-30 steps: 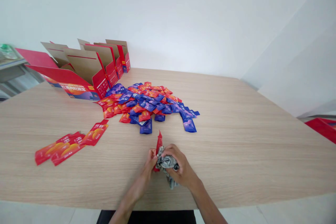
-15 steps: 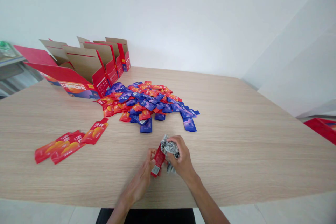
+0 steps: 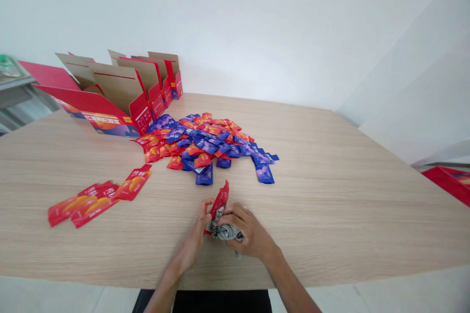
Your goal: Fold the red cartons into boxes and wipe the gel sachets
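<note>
I look down on a pale wood-grain surface (image 3: 330,195). Beyond my left grip (image 3: 196,237), off to its left, stand open red cardboard boxes (image 3: 117,124); the front one seems to read 红黑枸杞原浆. Straight ahead, a mixed pile of red and blue glossy pouches (image 3: 207,146) looks left to handle, while three flat red pouches (image 3: 134,186), seemingly lettered 纯耕, lie apart leftward, probably done. My right grip (image 3: 251,234) clenches a bunched grey patterned cloth (image 3: 227,231) against one slim red pouch (image 3: 221,199), which my left pinches, its print unreadable.
</note>
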A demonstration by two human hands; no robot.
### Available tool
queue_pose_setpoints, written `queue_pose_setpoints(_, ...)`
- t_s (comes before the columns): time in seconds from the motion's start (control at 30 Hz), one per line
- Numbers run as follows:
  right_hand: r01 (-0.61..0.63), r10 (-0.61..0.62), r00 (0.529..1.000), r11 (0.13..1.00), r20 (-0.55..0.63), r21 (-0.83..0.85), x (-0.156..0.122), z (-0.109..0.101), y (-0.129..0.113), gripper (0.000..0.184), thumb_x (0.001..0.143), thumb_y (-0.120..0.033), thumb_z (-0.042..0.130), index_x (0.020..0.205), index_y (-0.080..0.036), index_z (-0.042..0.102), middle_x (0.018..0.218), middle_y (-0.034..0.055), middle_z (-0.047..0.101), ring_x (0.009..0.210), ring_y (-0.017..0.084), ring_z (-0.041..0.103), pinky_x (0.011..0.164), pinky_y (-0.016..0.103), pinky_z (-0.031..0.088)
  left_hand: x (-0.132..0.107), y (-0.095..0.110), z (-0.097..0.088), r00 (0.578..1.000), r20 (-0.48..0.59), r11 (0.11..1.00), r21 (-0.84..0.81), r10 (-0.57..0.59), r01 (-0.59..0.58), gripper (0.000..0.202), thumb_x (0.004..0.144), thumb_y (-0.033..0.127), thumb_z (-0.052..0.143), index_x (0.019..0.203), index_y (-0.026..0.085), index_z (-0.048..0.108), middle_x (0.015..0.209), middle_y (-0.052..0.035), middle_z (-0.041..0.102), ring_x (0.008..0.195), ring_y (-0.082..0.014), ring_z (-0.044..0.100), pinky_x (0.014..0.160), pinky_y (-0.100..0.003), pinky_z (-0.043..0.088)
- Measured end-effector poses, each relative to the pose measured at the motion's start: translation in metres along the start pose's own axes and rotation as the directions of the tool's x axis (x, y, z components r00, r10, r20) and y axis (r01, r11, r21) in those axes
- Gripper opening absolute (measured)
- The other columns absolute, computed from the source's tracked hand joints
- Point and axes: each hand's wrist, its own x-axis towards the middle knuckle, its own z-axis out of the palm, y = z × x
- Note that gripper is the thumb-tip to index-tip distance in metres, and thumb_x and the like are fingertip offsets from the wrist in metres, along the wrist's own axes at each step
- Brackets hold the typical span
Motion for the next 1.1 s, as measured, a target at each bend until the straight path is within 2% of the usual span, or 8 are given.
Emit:
queue_pose_setpoints(0.07,0.012,-0.011,1.0,1.0,-0.025,0.021,0.0,0.0,-0.001,0.029,0.094,-0.024,0.067,0.123,-0.027,0.065,0.11,0.0079,0.069,0.099,0.025,0.067,0.084,0.037,0.057,0.001,-0.001,0.002,1.0,-0.03,0.998,-0.069,0.006,-0.008,0.06,0.096,0.058,0.067,0.144,0.025,0.054,0.124,-0.0067,0.072,0.11,-0.0257,0.063,0.1,-0.038,0.047)
queue_pose_setpoints(0.23,-0.061,0.11,0.96,0.98,-0.258,0.191,0.004,-0.007,-0.007,0.022,0.1,-0.035,0.064,0.12,-0.025,0.066,0.103,0.0064,0.067,0.091,0.023,0.066,0.08,0.033,0.058,0.003,0.001,0.006,0.993,-0.117,0.98,-0.195,0.026,-0.049,0.094,0.074,0.05,0.096,0.155,0.025,0.054,0.097,-0.0012,0.07,0.081,-0.016,0.059,0.075,-0.027,0.047)
queue_pose_setpoints(0.37,-0.113,0.178,0.923,0.973,-0.342,0.2,0.01,-0.018,-0.01,0.018,0.1,-0.034,0.064,0.115,-0.025,0.066,0.1,0.0054,0.067,0.089,0.022,0.067,0.079,0.033,0.058,0.006,0.005,0.007,0.975,-0.222,0.967,-0.248,0.002,-0.059,0.084,0.063,0.044,0.104,0.136,0.019,0.071,0.093,-0.0021,0.075,0.079,-0.0151,0.064,0.073,-0.024,0.051)
queue_pose_setpoints(0.53,-0.054,0.071,0.972,0.995,-0.223,0.083,0.018,-0.025,-0.01,0.028,0.101,-0.039,0.069,0.126,-0.027,0.068,0.108,0.0075,0.069,0.094,0.024,0.067,0.083,0.036,0.059,0.002,0.017,0.012,0.961,-0.275,0.953,-0.299,-0.038,-0.048,0.073,0.078,0.046,0.094,0.142,0.021,0.069,0.13,-0.0116,0.08,0.117,-0.0298,0.075,0.097,-0.036,0.059)
queue_pose_setpoints(0.63,0.032,-0.034,0.996,0.999,-0.083,-0.031,0.021,-0.021,-0.007,0.033,0.1,-0.036,0.072,0.131,-0.028,0.067,0.112,0.0086,0.071,0.099,0.026,0.068,0.087,0.038,0.058,-0.002,0.021,0.015,0.963,-0.256,0.936,-0.353,-0.086,-0.01,0.07,0.084,0.048,0.088,0.146,0.02,0.068,0.135,-0.0125,0.078,0.123,-0.032,0.074,0.101,-0.04,0.06)
queue_pose_setpoints(0.77,0.091,-0.084,0.995,0.981,0.047,-0.172,0.022,-0.011,-0.001,0.036,0.093,-0.025,0.079,0.127,-0.027,0.067,0.114,0.0083,0.072,0.102,0.026,0.068,0.088,0.038,0.059,-0.002,0.018,0.02,0.984,-0.172,0.925,-0.379,-0.051,-0.018,0.07,0.094,0.061,0.074,0.147,0.015,0.068,0.138,-0.0157,0.076,0.13,-0.0343,0.069,0.11,-0.046,0.056)
queue_pose_setpoints(0.93,0.031,-0.03,0.999,0.978,0.012,-0.204,0.029,-0.011,0.005,0.043,0.088,-0.015,0.079,0.127,-0.027,0.066,0.115,0.0088,0.071,0.105,0.028,0.067,0.089,0.041,0.059,-0.002,0.006,0.026,0.979,-0.203,0.958,-0.283,-0.025,-0.034,0.069,0.09,0.067,0.075,0.137,0.016,0.075,0.136,-0.0158,0.076,0.127,-0.036,0.069,0.106,-0.048,0.058)
queue_pose_setpoints(1.1,-0.187,0.161,0.977,0.962,-0.141,-0.198,0.043,-0.018,0.01,0.049,0.084,-0.004,0.069,0.127,-0.029,0.067,0.114,0.0082,0.069,0.106,0.03,0.066,0.091,0.044,0.06,-0.01,-0.001,0.033,0.978,-0.203,0.978,-0.206,-0.059,0.016,0.071,0.086,0.075,0.075,0.131,0.021,0.078,0.129,-0.0155,0.078,0.122,-0.0373,0.071,0.096,-0.048,0.062)
